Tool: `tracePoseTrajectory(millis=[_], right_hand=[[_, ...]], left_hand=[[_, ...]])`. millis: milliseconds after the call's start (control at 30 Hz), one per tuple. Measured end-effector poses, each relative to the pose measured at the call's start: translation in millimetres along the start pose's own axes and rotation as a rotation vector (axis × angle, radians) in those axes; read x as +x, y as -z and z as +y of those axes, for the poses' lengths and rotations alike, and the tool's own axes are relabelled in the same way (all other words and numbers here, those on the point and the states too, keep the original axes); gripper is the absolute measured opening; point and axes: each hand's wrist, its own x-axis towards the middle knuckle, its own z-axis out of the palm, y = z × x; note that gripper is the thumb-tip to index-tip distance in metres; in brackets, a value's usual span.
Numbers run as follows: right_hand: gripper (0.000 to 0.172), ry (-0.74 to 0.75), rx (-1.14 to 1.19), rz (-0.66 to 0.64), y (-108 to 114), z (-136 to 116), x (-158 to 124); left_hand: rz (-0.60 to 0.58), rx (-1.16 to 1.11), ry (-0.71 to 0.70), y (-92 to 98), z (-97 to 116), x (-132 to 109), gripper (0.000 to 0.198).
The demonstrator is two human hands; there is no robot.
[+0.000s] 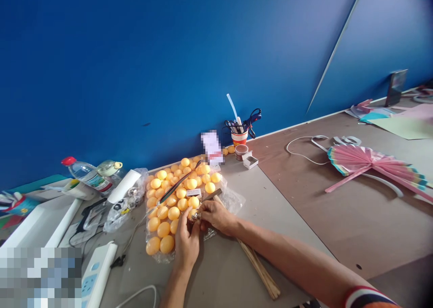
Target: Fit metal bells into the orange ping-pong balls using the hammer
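My left hand (188, 244) and my right hand (218, 216) meet at the near right edge of a clear plastic pack of orange balls (163, 229). Between their fingertips is a cluster of small shiny silvery pieces (195, 216), too small to name surely. Both hands are closed in a pinch there. A brown flat bar (212, 194) lies just beyond my right hand. Under my right forearm a bundle of thin wooden sticks (259, 268) rests on the table. A black strap-like strip (176, 187) and a small white box (193, 192) lie on the balls.
Left are a white power strip (98, 272), a white tray (47, 222), a bottle with a red cap (89, 175) and plastic bags. A cup of tools (239, 138) and an open small box (250, 161) stand near the blue wall. A pink paper fan (372, 163) lies right.
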Motion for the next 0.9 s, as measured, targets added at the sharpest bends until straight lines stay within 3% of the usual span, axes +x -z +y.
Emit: tracePoseTrajectory(millis=[267, 567, 733, 900], right_hand=[[0.014, 0.001, 0.007, 0.035, -2, 0, 0], [0.027, -0.017, 0.238, -0.040, 3, -5, 2], [0.027, 0.109, 0.281, -0.068, 7, -20, -4], [0.018, 0.324, 0.010, 0.116, 20, -25, 1]], left_hand=[[0.003, -0.016, 0.040, -0.8, 4, 0, 0.048], [0.059, -0.174, 0.063, 1.0, 12, 11, 0.057], [0.054, -0.293, 0.176, 2.5, 19, 13, 0.053], [0.077, -0.258, 0.155, 3.9, 18, 14, 0.045]])
